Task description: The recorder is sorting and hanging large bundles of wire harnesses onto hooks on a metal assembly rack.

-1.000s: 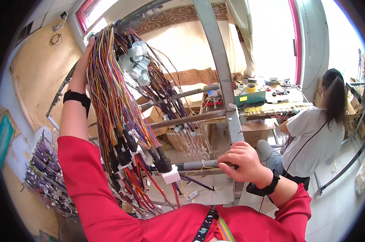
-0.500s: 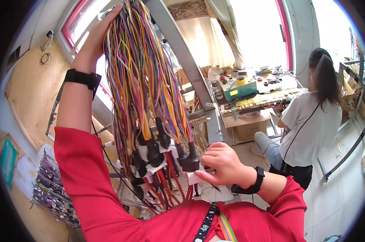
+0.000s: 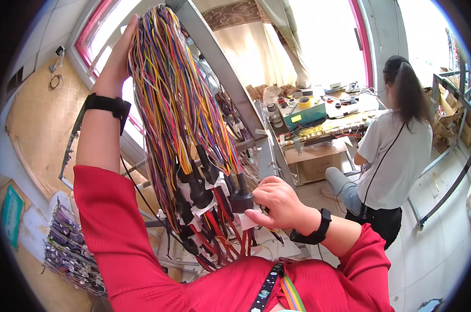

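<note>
Toward eleven o'clock, a thick hank of thin, smooth wires [image 3: 175,99] in yellow, purple, red, white and black hangs in front of a flat grey metal bar [image 3: 222,73], its strands running down toward six o'clock. There, tapering black boots [image 3: 199,192] meet boxy white blocks [image 3: 244,221], with slack red leads [image 3: 213,224] below. At half past ten, the left hand [image 3: 125,49] lies against the hank's upper edge; strands hide most of its fingers, so I cannot tell their grip. Just off centre toward five o'clock, the right hand [image 3: 277,203] has curled fingers, thumb set narrowly apart, at the nearest boot and block; whether they pinch either I cannot tell. At two o'clock, a cluttered tabletop [image 3: 368,103] carries a boxy teal device [image 3: 312,115]; at three o'clock sits a person [image 3: 396,151] in a soft white shirt.
</note>
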Demonstrator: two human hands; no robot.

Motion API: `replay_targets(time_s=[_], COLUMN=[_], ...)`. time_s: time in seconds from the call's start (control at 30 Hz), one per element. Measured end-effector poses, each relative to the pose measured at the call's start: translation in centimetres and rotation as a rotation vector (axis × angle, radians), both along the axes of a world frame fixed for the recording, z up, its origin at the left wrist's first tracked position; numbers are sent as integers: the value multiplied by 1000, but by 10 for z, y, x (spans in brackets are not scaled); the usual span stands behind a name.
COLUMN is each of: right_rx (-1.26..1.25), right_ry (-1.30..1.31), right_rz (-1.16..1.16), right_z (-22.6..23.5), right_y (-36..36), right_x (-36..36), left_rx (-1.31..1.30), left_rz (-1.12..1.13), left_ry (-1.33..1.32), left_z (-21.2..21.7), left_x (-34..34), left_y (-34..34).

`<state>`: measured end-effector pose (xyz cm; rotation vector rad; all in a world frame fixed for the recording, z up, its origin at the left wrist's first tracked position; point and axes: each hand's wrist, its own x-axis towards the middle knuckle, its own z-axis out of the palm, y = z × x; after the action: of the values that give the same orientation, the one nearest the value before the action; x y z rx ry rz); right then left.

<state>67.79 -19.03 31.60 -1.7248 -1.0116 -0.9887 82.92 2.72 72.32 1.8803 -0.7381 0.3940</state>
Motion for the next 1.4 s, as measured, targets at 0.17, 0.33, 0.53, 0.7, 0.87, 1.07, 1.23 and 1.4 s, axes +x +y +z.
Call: replay_targets(time_s=[0.17,0.33,0.53,0.7,0.87,1.07,1.23,1.4], right_rx=[-6,17,54,28,36,108,30,12], right_ry=[10,-13,-29,-19,-16,-61,-19,-33], right_rz=[16,49,21,43,33,65,3,26], right_z=[-1,-3,-10,-9,-11,-9,-15,-13], right_y=[-4,-2,-6,-1,-6,5,-5,-4], right_x=[-1,1,9,6,9,7,10,10], left_rx=[-134,-154,-187,-305,-296,-283,-284,-287], left_rz=[-45,-53,81,45,42,41,-25,-84], left_ry=[14,-66,-26,159,183,201,267,310], left_z=[-17,-44,-106,-116,-133,-139,-172,-188], left_x=[-3,-7,-25,-2,3,11,32,21], left_y=[-11,13,19,70,59,52,46,72])
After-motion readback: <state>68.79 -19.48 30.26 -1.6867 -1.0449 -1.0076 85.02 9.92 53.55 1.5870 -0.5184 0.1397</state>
